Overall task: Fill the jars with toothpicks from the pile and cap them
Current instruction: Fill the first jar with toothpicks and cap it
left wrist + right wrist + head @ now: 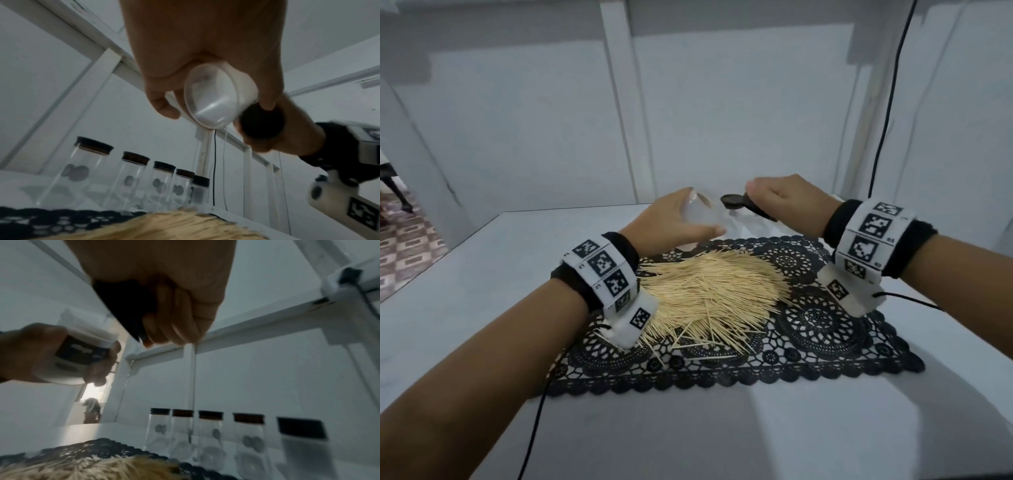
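Note:
My left hand (681,222) grips a clear glass jar (700,214) and holds it tilted above the far edge of the mat; the jar (213,100) shows its base to the left wrist camera and looks empty. Just right of the jar's mouth, my right hand (774,202) holds a round black cap (734,201) in curled fingers; the cap (123,308) is off the jar. A big pile of toothpicks (709,291) lies on the black lace mat (825,329) below both hands.
Several capped clear jars (131,177) stand in a row (209,431) at the back of the white table (465,291), behind the mat. A black cable (887,102) hangs down the white wall at the right. The table's left edge borders an open doorway.

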The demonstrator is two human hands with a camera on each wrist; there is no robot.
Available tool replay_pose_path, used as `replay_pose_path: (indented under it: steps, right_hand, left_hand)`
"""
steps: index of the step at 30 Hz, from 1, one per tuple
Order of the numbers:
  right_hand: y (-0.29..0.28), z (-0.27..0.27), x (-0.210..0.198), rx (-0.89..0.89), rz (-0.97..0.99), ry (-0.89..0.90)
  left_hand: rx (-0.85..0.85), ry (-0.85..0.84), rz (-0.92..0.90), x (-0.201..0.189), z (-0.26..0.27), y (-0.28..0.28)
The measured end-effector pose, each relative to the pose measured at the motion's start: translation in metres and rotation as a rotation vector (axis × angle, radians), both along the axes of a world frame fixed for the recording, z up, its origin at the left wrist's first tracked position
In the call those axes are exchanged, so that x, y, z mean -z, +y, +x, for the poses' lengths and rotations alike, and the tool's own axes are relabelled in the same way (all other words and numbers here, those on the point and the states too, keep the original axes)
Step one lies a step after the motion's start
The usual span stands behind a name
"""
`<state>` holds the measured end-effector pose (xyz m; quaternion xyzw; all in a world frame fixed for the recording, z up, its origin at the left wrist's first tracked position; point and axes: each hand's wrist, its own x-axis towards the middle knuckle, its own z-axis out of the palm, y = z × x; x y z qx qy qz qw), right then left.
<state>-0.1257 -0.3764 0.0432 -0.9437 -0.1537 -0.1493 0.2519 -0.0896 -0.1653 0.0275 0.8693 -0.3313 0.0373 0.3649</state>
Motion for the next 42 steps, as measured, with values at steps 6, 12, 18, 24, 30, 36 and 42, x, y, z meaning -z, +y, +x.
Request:
replay_pose_path:
  steps: [6, 12, 18, 24, 30, 36, 42]
  right_hand:
    - [-0.038, 0.016, 0.030, 0.228, -0.442, 0.324]
    - [-0.059, 0.025, 0.058, 0.318, -0.544, 0.507]
    - [-0.050, 0.025, 0.058, 0.300, -0.574, 0.337]
    - [0.002, 0.015, 0.041, 0.002, -0.419, 0.205]
    - [0.038, 0.021, 0.038, -0.079, -0.560, 0.340]
    - [0.051, 0.032, 0.042, -0.066, -0.638, 0.376]
    - [0.059, 0.044, 0.048, -0.064, -0.702, 0.371]
  left_hand:
    - [-0.056, 0.001, 0.009, 0.001, 0.006, 0.020]
    - [-0.131, -0.026, 0.027, 0.007, 0.005, 0.040]
    - [-0.162, -0.012, 0.095, 0.017, 0.009, 0.057]
    - [-0.156, 0.006, 0.088, 0.022, 0.017, 0.062]
    - [-0.127, -0.024, 0.109, 0.027, 0.021, 0.053]
    - [-0.118, -0.055, 0.119, 0.036, 0.027, 0.039]
    - [-0.099, -0.068, 0.136, 0.044, 0.030, 0.025]
